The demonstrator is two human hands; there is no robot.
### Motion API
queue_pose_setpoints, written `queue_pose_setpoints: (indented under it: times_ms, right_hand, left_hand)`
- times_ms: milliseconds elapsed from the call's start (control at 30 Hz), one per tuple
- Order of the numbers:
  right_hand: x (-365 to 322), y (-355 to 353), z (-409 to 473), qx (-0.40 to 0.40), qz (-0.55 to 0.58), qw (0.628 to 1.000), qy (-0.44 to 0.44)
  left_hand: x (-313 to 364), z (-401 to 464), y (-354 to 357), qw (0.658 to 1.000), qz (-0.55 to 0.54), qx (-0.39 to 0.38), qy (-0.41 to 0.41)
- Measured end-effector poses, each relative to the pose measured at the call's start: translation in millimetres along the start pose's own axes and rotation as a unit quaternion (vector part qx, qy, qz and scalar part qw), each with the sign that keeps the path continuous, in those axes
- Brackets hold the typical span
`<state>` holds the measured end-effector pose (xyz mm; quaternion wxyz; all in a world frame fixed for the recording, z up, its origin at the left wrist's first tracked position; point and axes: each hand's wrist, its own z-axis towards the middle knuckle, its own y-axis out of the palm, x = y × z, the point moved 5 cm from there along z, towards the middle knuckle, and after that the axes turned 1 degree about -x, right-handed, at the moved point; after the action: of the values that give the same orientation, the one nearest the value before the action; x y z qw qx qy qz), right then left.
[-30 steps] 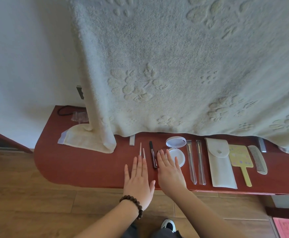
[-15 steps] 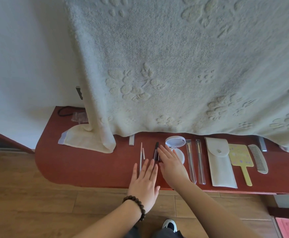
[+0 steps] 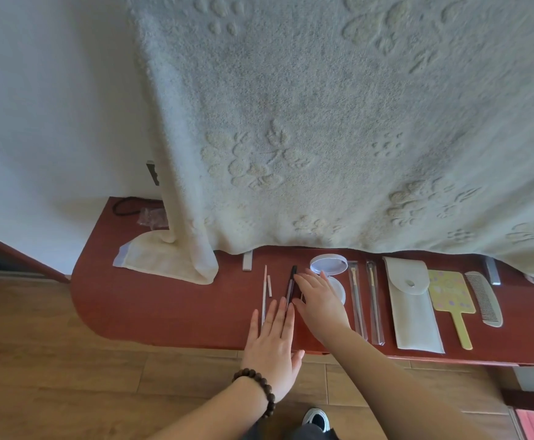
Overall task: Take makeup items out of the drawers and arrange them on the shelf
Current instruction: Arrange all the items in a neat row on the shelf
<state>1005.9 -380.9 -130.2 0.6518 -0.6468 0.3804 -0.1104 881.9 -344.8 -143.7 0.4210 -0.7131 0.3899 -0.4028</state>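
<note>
Makeup items lie in a row on the red wooden shelf (image 3: 164,315). My left hand (image 3: 272,347) rests flat at the shelf's front edge, fingers together, beside a thin pale pencil (image 3: 263,292) with its small cap alongside. My right hand (image 3: 318,301) lies flat with fingers spread, touching a dark pencil (image 3: 291,282) that sits between the two hands. An open round white compact (image 3: 328,265) is partly hidden under my right hand. To the right lie two brushes in clear sleeves (image 3: 356,300), a white pouch (image 3: 413,306), a yellow hand mirror (image 3: 451,296) and a comb (image 3: 485,298).
A large cream towel (image 3: 323,122) hangs over the back of the shelf and hides what is behind it; one corner (image 3: 164,258) lies folded on the shelf's left part. A black cord (image 3: 126,204) sits at the back left. Wooden floor lies below.
My left hand has slid right toward the dark pencil. My right hand has shifted forward over the compact, and the dark pencil now lies tilted between both hands.
</note>
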Motion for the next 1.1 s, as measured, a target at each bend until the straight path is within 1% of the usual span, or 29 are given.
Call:
queue_pose_setpoints:
  times_ms: [33, 133, 233, 333, 467, 567, 633, 767, 900, 1100]
  right_hand:
    - [-0.6, -0.8, -0.6, 0.005, 0.006, 1.0, 0.0]
    - [-4.6, -4.1, -7.1, 0.024, 0.03, 0.999, -0.003]
    - [-6.5, -5.0, -22.9, 0.046, 0.041, 0.998, 0.012]
    - [-1.4, -0.8, -40.4, 0.05, 0.046, 0.997, 0.041]
    - [16.6, -0.3, -52.7, 0.05, 0.07, 0.991, 0.1]
    - [30.7, -5.2, -53.3, 0.053, 0.084, 0.984, 0.145]
    - [37.4, -9.1, -49.1, 0.056, 0.103, 0.979, 0.164]
    - [44.0, -9.1, -41.7, 0.038, 0.123, 0.973, 0.193]
    - [39.5, -6.9, -37.7, 0.052, 0.126, 0.973, 0.187]
    - [33.9, -5.9, -28.7, 0.046, 0.129, 0.978, 0.16]
  left_hand:
    - [-2.2, 0.5, -0.8, 1.0, -0.019, -0.006, -0.012]
    - [-17.5, 7.3, -8.1, 0.998, -0.014, 0.037, -0.04]
    - [-29.6, 14.8, -14.0, 0.998, -0.004, 0.032, -0.059]
    - [-30.1, 19.6, -13.1, 0.999, -0.01, 0.016, -0.045]
    - [-26.9, 25.3, -8.0, 1.0, -0.005, -0.002, -0.024]
    - [-21.9, 28.2, -6.3, 1.0, -0.011, -0.009, -0.01]
    - [-19.5, 29.3, -6.4, 1.0, -0.01, -0.012, -0.004]
    - [-15.9, 30.5, -5.7, 1.0, -0.011, -0.014, -0.004]
    - [-10.3, 31.8, -5.9, 1.0, -0.01, -0.012, -0.017]
    - [-3.4, 32.4, -4.3, 0.999, -0.019, -0.004, -0.037]
